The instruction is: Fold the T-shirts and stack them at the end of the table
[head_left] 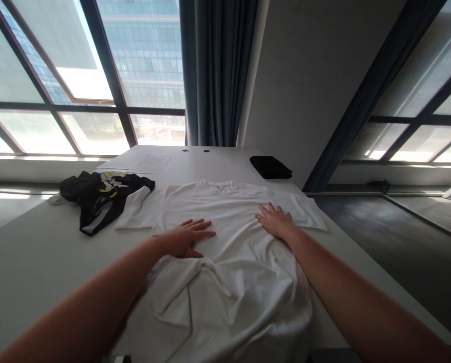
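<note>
T-shirt [233, 242] along the table [59, 267], collar to the far end, lower part running to the near edge; left hand [183, 239] on its left side, right hand [276, 223] on its right, a touch farther up! Out left, beside the sleeve, lies a second garment [108, 189], paper sheets [145, 162] behind it; two small discs [206, 150] sit near the far edge, and right, beyond the shoulder, a folded item [270, 167]! Behind the table, a curtain [217, 75], window [145, 60] to its left, wall [304, 75] to its right
</note>
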Available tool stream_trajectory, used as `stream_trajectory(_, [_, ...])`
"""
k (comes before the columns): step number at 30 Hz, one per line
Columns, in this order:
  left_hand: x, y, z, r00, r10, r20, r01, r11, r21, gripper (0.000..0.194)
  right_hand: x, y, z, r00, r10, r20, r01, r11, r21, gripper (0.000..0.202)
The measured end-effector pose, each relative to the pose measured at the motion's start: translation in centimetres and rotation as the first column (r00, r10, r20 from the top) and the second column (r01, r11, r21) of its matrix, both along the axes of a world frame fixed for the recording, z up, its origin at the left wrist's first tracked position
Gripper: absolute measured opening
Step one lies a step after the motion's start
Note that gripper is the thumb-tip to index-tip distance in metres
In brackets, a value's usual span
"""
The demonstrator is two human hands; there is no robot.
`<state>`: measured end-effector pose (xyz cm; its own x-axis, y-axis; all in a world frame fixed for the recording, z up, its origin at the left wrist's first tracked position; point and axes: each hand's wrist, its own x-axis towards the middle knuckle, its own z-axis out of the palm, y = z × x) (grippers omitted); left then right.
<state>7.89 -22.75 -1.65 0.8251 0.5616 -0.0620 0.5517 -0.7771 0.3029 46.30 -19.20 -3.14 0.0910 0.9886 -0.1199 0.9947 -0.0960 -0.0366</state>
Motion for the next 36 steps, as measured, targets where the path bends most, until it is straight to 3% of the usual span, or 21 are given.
stream_trajectory(6, [-0.3,0.1,-0.5,0.999,0.048,-0.022,-0.047,0.998,0.044,0.095,3.0,1.0,0.2,0.996,-0.085,-0.012,0.085,0.995,-0.043,0.075])
stream_trajectory(8, [-0.2,0.0,-0.5,0.998,0.065,-0.021,-0.064,0.996,0.057,0.09,3.5,0.9,0.2,0.997,-0.079,-0.028,0.077,0.995,-0.068,0.077])
stream_trajectory(10, [-0.2,0.1,-0.5,0.985,0.17,-0.023,-0.167,0.982,0.092,0.075,3.6,0.7,0.2,0.996,-0.083,-0.034,0.08,0.993,-0.083,0.079])
stream_trajectory(12, [-0.4,0.4,-0.5,0.924,0.383,-0.009,-0.375,0.91,0.176,0.061,3.4,0.4,0.3,0.997,-0.08,-0.023,0.078,0.994,-0.076,0.08])
stream_trajectory(14, [-0.9,1.0,-0.5,0.815,0.578,0.033,-0.564,0.78,0.273,0.057,2.8,0.1,0.5,0.999,-0.034,-0.009,0.034,0.998,-0.052,0.078])
stream_trajectory(16, [-1.6,1.8,-0.5,0.737,0.674,0.051,-0.65,0.687,0.323,0.058,1.9,-0.3,0.6,0.998,0.063,-0.006,-0.063,0.997,-0.036,0.075])
stream_trajectory(19, [-2.5,3.1,-0.9,0.702,0.712,-0.02,-0.671,0.67,0.317,0.059,0.7,-0.7,0.6,0.979,0.202,-0.014,-0.203,0.978,-0.04,0.073])
stream_trajectory(23, [-2.5,5.9,-1.0,0.685,0.719,-0.12,-0.664,0.683,0.303,0.058,0.0,-0.7,0.3,0.964,0.263,-0.031,-0.263,0.964,-0.022,0.072])
stream_trajectory(28, [-1.4,11.8,-0.4,0.683,0.714,-0.157,-0.67,0.697,0.255,0.058,0.6,-0.6,0.2,0.957,0.286,-0.055,-0.287,0.958,-0.002,0.074])
stream_trajectory(32, [-0.2,15.5,-0.6,0.605,0.782,-0.149,-0.747,0.623,0.233,0.065,0.7,-0.9,0.6,0.954,0.292,-0.07,-0.293,0.956,0.005,0.073])
stream_trajectory(36, [0.9,17.3,-1.3,0.539,0.836,-0.106,-0.811,0.549,0.202,0.068,0.5,-1.0,1.1,0.955,0.285,-0.076,-0.287,0.958,-0.017,0.072])
